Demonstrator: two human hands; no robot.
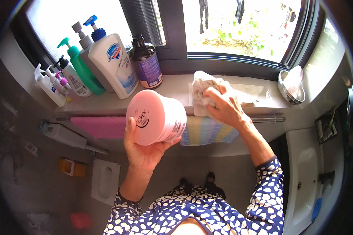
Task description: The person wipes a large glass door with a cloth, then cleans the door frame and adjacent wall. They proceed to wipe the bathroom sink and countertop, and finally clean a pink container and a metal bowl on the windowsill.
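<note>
My left hand point(147, 150) grips a round pink jar point(172, 117) with a lid, tilted so that its lid faces up and to the left. The jar is held in front of the window sill point(172, 84). Over on the sill, my right hand point(225, 103) presses a bunched white cloth point(203, 84), its fingers bent around it. Left of the cloth stands a dark pump bottle point(147, 64) with a purple label. Beside that is a large white pump bottle point(113, 62) with a blue pump head.
A green bottle point(82, 70) and smaller pump bottles crowd the sill's left end. A metal bowl point(292, 87) sits at its right end. Below hang a pink towel point(98, 126) and a striped towel point(210, 131). A white sink point(308, 168) is on the right, a squat toilet point(106, 180) lower left.
</note>
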